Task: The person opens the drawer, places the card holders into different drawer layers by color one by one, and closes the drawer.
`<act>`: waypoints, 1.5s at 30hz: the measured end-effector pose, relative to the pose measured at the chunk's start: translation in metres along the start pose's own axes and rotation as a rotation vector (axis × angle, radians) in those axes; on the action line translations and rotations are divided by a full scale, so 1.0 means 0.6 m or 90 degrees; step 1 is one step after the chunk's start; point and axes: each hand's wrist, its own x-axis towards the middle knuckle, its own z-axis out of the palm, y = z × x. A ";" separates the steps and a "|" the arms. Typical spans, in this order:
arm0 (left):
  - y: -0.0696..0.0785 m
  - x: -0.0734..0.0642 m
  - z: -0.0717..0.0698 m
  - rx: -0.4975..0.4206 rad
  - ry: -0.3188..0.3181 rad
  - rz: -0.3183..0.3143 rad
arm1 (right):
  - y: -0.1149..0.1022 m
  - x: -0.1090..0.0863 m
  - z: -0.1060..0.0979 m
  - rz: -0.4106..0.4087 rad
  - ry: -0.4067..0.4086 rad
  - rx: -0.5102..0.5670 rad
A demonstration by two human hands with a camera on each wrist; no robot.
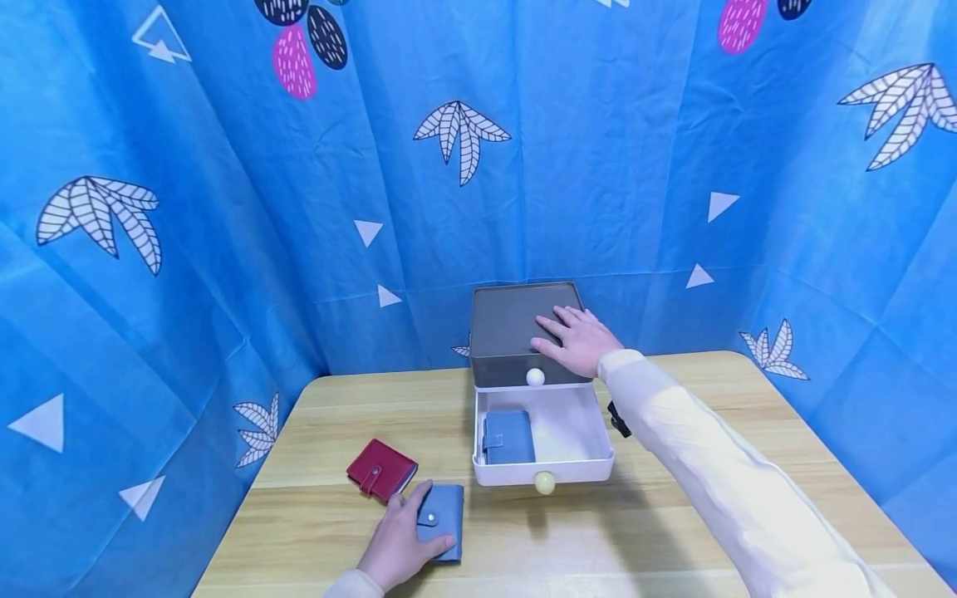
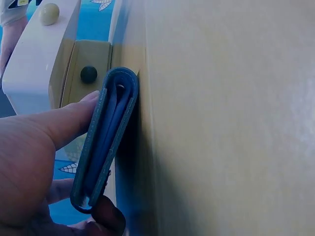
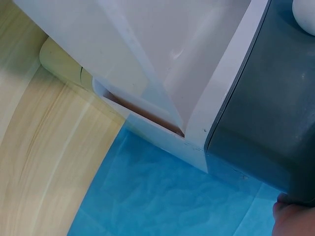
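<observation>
Your left hand (image 1: 396, 540) pinches a blue-grey, rectangular, leather-look wallet with a snap strap (image 1: 447, 522), thumb along its near side, fingers at its far left edge; your right hand (image 1: 579, 342) lies with fingers spread on the flat top of a dark grey box-shaped drawer unit (image 1: 508, 320). Head view: held wallet over the front part of the pale wood-grain table (image 1: 321, 469), left of and nearer you than the projecting white plastic drawer (image 1: 516, 476). Dark red snap-strap wallet (image 1: 381, 468) just beyond your left hand. Second blue-grey wallet (image 1: 511, 438) inside the drawer, against its left side. Round white knob (image 1: 535, 377) on the grey front; round pale yellow knob (image 1: 545, 482) on the drawer front. Small black object (image 1: 618, 420) beside the drawer, partly behind your white right sleeve (image 1: 695, 457). Blue printed curtain (image 1: 598, 208) behind.

Left wrist view: wallet seen end-on, tilted, folded layers showing, gripped between thumb and fingertips (image 2: 107, 216). Whether its underside touches the table, you cannot tell. Beyond it, the white drawer, and a beige drawer front (image 2: 74, 93) with a dark round knob (image 2: 88, 74).

Right wrist view: only a bit of your right hand shows, lower right corner, at the grey unit's edge; finger spread cannot be told from this side. White drawer projects beside it, with a pale yellow rounded part (image 3: 61, 59) below.
</observation>
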 end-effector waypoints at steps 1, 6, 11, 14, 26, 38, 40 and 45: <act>-0.002 0.000 0.000 -0.003 -0.001 0.000 | 0.000 0.000 0.000 0.000 0.000 -0.001; -0.011 0.001 -0.006 -0.067 -0.020 0.025 | 0.000 0.001 0.000 -0.003 -0.002 -0.004; -0.024 0.000 -0.020 -0.191 -0.090 0.054 | 0.001 0.001 -0.001 -0.005 -0.001 -0.001; -0.032 0.001 -0.026 -0.262 -0.144 0.039 | 0.003 0.001 -0.001 -0.009 0.002 -0.001; -0.037 0.000 -0.032 -0.385 -0.214 0.009 | 0.003 0.002 -0.001 -0.013 0.004 0.000; -0.044 0.004 -0.033 -0.423 -0.242 0.003 | 0.001 0.005 0.000 -0.007 0.005 -0.006; -0.043 0.003 -0.033 -0.436 -0.250 0.001 | 0.001 0.005 0.001 -0.006 0.003 -0.006; -0.037 0.001 -0.033 -0.478 -0.259 0.003 | 0.000 0.004 0.001 0.000 0.005 -0.002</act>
